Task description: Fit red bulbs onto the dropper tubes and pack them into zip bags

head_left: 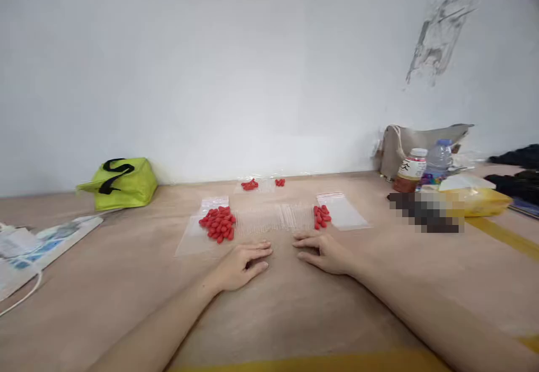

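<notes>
Both of my hands rest on the brown tabletop, palms down and holding nothing. My left hand (pixel 244 265) has its fingers and thumb apart, just below a heap of small red rubber-like bulbs (pixel 219 223) on a clear plastic bag (pixel 191 237). My right hand (pixel 322 251) also has thumb and fingers apart, near a smaller cluster of red bulbs (pixel 322 216) beside another clear zip bag (pixel 347 215). Between the two red piles, beyond my fingertips, lies a row of thin clear tubes (pixel 269 217). Their exact kind is hard to make out.
By the wall lie two small red groups, the left one (pixel 250 184) and the right one (pixel 280 182), with clear plastic. A lime-green bag (pixel 126 184) stands left. At right are a drink bottle (pixel 410 170), a water bottle (pixel 438 161) and a yellow packet (pixel 480 201).
</notes>
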`<action>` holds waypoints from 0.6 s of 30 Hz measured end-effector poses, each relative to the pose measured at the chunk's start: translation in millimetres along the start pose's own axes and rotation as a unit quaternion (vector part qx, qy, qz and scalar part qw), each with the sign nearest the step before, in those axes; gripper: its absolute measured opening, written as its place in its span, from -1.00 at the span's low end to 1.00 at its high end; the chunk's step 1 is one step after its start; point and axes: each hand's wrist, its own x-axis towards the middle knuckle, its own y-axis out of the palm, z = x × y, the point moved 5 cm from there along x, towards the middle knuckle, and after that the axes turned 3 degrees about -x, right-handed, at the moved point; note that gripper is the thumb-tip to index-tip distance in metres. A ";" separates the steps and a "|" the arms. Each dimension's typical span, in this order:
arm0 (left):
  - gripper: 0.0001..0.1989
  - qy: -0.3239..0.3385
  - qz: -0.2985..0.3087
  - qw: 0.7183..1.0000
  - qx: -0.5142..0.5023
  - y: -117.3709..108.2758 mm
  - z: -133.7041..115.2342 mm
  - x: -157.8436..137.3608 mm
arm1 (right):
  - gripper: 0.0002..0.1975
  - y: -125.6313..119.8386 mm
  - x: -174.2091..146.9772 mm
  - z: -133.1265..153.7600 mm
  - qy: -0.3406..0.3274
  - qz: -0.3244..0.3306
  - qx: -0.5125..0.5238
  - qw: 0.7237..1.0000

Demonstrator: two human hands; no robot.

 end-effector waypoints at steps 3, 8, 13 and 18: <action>-0.64 0.004 -0.005 1.000 -0.006 -0.7 1.3 2.6 | -0.63 -0.5 -1.4 1.2 -0.015 0.002 0.010 1.000; -0.64 0.010 -0.006 1.000 -0.007 -0.1 3.3 1.7 | -0.73 -5.8 -1.1 -0.6 -0.026 -0.071 -0.017 0.997; -0.70 0.027 -0.065 0.998 0.004 -2.9 1.3 0.7 | -0.86 -32.9 1.3 -25.9 0.098 -0.234 -0.150 0.956; -0.89 -0.094 -0.212 0.968 0.100 -24.6 6.4 30.8 | -0.78 -56.8 18.2 -52.9 0.254 -0.221 -0.251 0.908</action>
